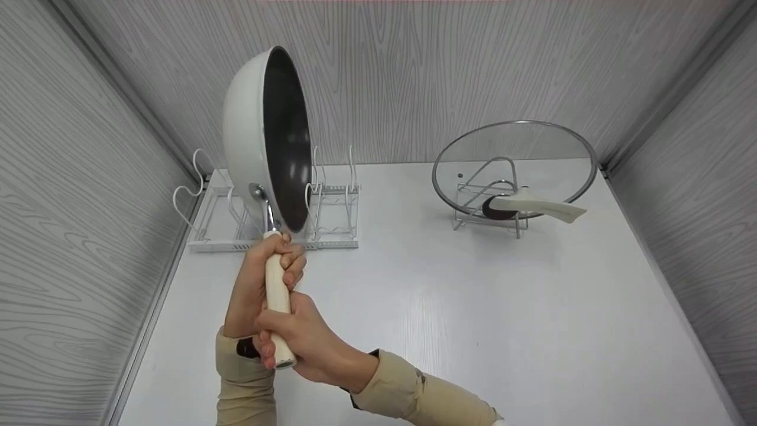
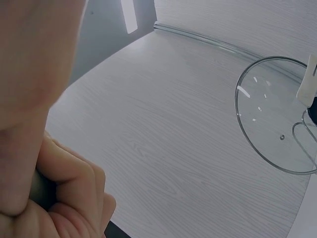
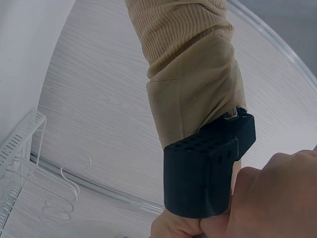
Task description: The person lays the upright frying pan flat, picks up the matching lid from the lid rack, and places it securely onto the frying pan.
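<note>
A white frying pan (image 1: 243, 124) with a dark inside stands on edge over the left part of a white wire rack (image 1: 272, 244), its inside facing right. Its cream handle (image 1: 276, 284) points down toward the person. My left hand (image 1: 253, 278) grips the handle's upper end, close to the metal joint. Lower down, my right hand (image 1: 310, 334) wraps round the handle near its butt end. In the left wrist view, curled fingers (image 2: 74, 183) show at lower left. The right wrist view shows the right hand (image 3: 277, 198) beside the left sleeve (image 3: 193, 84).
A glass lid (image 1: 556, 154) with a cream handle (image 1: 541, 207) leans on a small wire stand (image 1: 517, 231) at the right. White rack hooks (image 1: 192, 192) stick up left of the pan. Grey wood-patterned walls (image 1: 402, 77) bound the white surface (image 1: 473, 319) at the back and sides.
</note>
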{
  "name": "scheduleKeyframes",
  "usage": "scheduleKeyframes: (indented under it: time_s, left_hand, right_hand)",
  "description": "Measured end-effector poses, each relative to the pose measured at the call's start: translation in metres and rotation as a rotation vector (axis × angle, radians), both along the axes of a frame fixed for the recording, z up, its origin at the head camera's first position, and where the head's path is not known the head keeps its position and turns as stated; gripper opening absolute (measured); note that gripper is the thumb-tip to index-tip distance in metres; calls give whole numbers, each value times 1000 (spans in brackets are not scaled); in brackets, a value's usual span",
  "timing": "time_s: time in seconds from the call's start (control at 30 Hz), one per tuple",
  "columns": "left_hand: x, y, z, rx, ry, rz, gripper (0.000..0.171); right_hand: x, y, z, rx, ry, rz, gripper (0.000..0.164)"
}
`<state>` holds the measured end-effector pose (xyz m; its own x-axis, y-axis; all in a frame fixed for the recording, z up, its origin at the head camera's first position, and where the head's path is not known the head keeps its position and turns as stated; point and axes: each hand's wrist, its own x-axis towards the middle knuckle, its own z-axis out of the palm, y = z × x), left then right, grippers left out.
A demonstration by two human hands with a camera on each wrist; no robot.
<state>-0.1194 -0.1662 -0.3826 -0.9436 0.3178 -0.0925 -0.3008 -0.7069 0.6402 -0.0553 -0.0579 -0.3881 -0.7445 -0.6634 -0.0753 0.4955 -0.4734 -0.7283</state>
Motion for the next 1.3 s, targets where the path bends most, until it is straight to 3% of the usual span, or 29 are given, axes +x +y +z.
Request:
scheduleKeyframes:
  time_s: [0.33, 0.63, 0.87, 1.3]
  left_hand:
    - [5, 1, 6, 23, 50, 2, 15]
    - [11, 4, 13, 0, 78, 20, 13]
    - [16, 5, 19, -84, 127, 59, 13]
    - [21, 8, 25, 17, 142, 51, 13]
  right_hand:
    - [3, 3, 4, -12, 34, 3, 13]
    - [8, 5, 8, -31, 73, -1, 11]
    - [13, 6, 11, -45, 82, 11, 10]
    - [19, 8, 17, -50, 88, 13, 9]
